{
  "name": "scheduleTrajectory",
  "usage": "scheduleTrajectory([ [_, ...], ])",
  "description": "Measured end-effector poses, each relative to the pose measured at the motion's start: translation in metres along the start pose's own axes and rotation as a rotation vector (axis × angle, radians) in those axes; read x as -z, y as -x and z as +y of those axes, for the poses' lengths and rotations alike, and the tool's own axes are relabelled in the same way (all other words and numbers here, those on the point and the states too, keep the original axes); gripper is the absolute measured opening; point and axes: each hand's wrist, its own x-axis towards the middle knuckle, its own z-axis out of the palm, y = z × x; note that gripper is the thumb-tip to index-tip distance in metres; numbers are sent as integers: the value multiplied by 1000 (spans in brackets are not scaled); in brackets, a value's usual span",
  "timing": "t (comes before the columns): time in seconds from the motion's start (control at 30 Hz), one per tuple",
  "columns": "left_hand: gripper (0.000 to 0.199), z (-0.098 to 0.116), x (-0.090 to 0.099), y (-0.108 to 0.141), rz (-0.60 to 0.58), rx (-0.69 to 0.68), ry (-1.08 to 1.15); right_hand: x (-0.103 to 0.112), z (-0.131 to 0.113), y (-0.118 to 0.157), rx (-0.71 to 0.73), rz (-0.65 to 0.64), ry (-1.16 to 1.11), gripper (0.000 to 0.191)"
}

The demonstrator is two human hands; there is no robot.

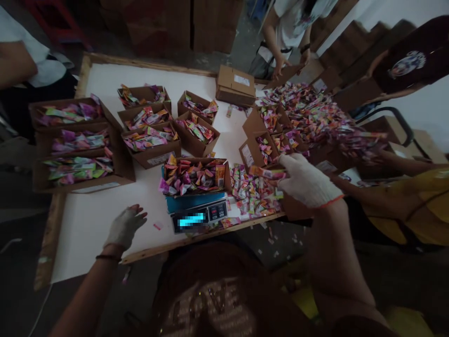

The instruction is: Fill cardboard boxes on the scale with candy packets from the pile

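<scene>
My left hand [124, 226], in a pale glove with bare fingertips, hovers over the white tabletop left of the scale, fingers apart and holding nothing. My right hand [307, 180] wears a white glove with an orange cuff edge. Its fingers close on a few small colourful packets [268, 173], above a loose pile of similar packets [250, 189]. Between my hands, an open cardboard box [228, 180] full of packets rests on the blue platform of a digital scale [217, 213]. The scale's display is lit but blurred out.
Several packet-filled cardboard boxes [157, 159] stand on the table's left and middle. A large packet heap [305, 107] lies at the back right, near flattened cartons [235, 84]. Other people stand around the table, and a co-worker's yellow-clothed arm [403, 196] reaches in from the right.
</scene>
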Motion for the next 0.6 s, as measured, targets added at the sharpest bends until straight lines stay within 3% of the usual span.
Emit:
scheduleTrajectory([
  [0.07,12,-15,8,12,48,60,29,-11,-21,-6,97,-44,-1,43],
  [0.2,14,-34,16,25,106,114,36,-61,-107,-40,379,-304,-61,39],
  [0.27,14,-38,17,29,113,136,35,-88,-147,-59,429,-437,27,40],
  [0.33,16,-40,17,33,111,148,42,-108,-171,-75,445,-512,124,38],
  [0.4,20,-40,18,37,101,144,53,-118,-176,-84,453,-521,162,32],
  [0.47,22,-39,18,41,97,142,58,-118,-164,-86,448,-484,103,29],
  [0.6,16,-37,13,47,114,160,60,-94,-115,-73,271,-273,-370,28],
])
